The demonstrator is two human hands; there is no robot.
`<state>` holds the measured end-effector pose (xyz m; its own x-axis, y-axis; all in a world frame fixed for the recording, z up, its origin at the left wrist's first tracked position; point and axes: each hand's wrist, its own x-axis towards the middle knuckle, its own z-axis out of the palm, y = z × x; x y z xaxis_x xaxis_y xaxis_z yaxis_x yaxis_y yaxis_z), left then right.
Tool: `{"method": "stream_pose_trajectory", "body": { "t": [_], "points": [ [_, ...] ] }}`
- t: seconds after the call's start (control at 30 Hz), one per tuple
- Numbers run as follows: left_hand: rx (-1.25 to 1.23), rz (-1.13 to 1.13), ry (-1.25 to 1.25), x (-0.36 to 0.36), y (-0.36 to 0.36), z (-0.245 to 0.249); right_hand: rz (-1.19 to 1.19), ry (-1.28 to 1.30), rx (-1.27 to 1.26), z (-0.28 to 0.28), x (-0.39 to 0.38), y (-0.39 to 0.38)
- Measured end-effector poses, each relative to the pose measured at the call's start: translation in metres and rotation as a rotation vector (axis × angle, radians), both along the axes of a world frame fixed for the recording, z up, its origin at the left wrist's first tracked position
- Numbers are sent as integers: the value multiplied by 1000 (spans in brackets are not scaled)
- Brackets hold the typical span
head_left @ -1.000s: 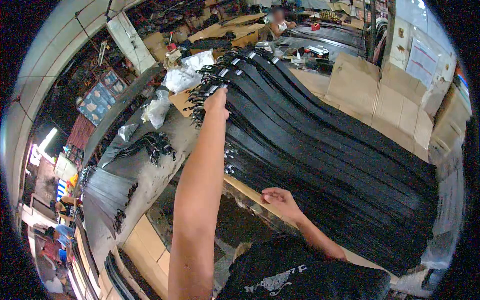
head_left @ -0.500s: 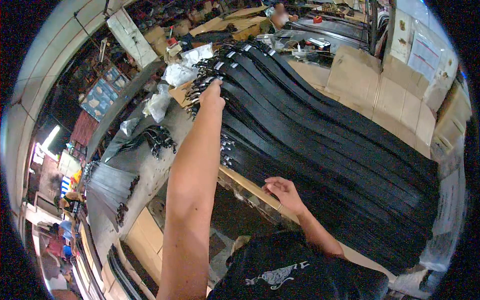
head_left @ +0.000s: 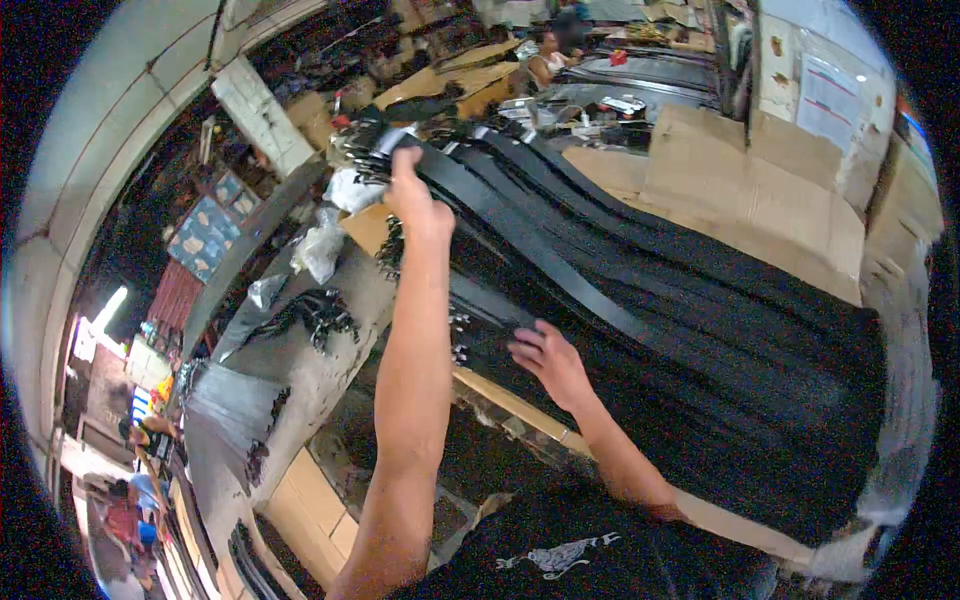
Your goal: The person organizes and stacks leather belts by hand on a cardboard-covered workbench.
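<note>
My left hand (head_left: 412,195) is stretched far forward, its fingers closed on the end of a bundle of long, flat black strips (head_left: 500,205). That end is raised, with shiny and pale bits at its tip, and the strips curve down to the right into the pile. Nearer to me, my right hand (head_left: 548,365) has its fingers apart, fingertips over the near strips. A wide pile of similar black strips (head_left: 720,370) lies side by side across the work surface, the clustered ends to the left.
Flattened cardboard (head_left: 750,190) stands behind the pile. Clear plastic bags (head_left: 318,250) and a fan of grey strips (head_left: 235,405) lie to the left. A wooden edge (head_left: 520,400) runs along the near side. Another person (head_left: 545,65) is at the back.
My left hand has lifted the bundle's end and shifted it forward and slightly left. My right hand has moved a little forward, its fingers spreading from a curl.
</note>
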<state>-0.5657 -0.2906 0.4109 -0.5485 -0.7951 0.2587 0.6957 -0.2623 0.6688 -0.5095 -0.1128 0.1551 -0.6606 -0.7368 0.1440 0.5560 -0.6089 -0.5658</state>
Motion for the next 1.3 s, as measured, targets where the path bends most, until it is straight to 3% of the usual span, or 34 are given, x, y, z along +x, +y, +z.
{"method": "stream_pose_trajectory", "body": {
  "t": [0.1, 0.17, 0.2, 0.23, 0.27, 0.37, 0.43, 0.47, 0.5, 0.57, 0.6, 0.63, 0.67, 0.73, 0.77, 0.83, 0.87, 1.03, 1.1, 1.17, 1.2, 1.3],
  "points": [
    [-30, -31, 48, 5, 27, 40, -222, -369, -384, 41, -16, 1],
    [-74, -44, 78, 18, 36, 57, -359, -570, -472, 54, -32, 18],
    [-188, 104, 31, 25, 42, 64, -441, -664, -521, 56, -43, 29],
    [-250, 70, 73, 36, 48, 70, -493, -664, -472, 54, -49, 39],
    [-542, 282, 24, 38, 19, 67, -515, -722, -539, 47, -57, 47],
    [-633, 204, 7, 75, 18, 79, -755, -818, -645, 57, -53, 93],
    [-666, 234, -3, 102, -2, 82, -935, -696, -673, 51, -47, 141],
    [-666, 243, -2, 118, -13, 82, -1005, -494, -614, 47, -43, 172],
    [-645, 247, 5, 136, -26, 79, -1187, -660, -683, 57, -48, 201],
    [-579, 241, 19, 177, -56, 69, -1307, -391, -485, 65, -42, 262],
    [-524, 232, 30, 201, -72, 61, -1500, -197, -339, 65, -45, 289],
    [-463, 227, 41, 229, -89, 52, -1508, -227, -267, 81, -44, 311],
    [-390, 226, 61, 261, -104, 40, -1616, -64, -224, 99, -44, 326],
    [-266, 240, 106, 334, -113, 13, -1700, 245, 83, 142, -31, 322],
    [-201, 270, 136, 373, -111, -1, -1614, 211, 21, 167, -39, 323],
    [-109, 368, 202, 442, -91, -28, -1856, 806, 541, 199, -41, 306],
    [-67, 425, 244, 474, -77, -42, -1871, 960, 543, 211, -47, 286],
    [30, 821, 418, 611, 31, -103, -1192, 877, 57, 255, -24, 126],
    [58, 1176, 448, 649, 97, -104, -922, 856, -30, 264, -3, 62],
    [59, 1329, 516, 701, 152, -115, -677, 842, -93, 268, 20, -5],
    [53, 1590, 397, 715, 166, -112, -545, 846, -112, 269, 35, -46],
    [140, 1751, 553, 737, 263, -120, -198, 819, -188, 274, 76, -134]
  ]
}}
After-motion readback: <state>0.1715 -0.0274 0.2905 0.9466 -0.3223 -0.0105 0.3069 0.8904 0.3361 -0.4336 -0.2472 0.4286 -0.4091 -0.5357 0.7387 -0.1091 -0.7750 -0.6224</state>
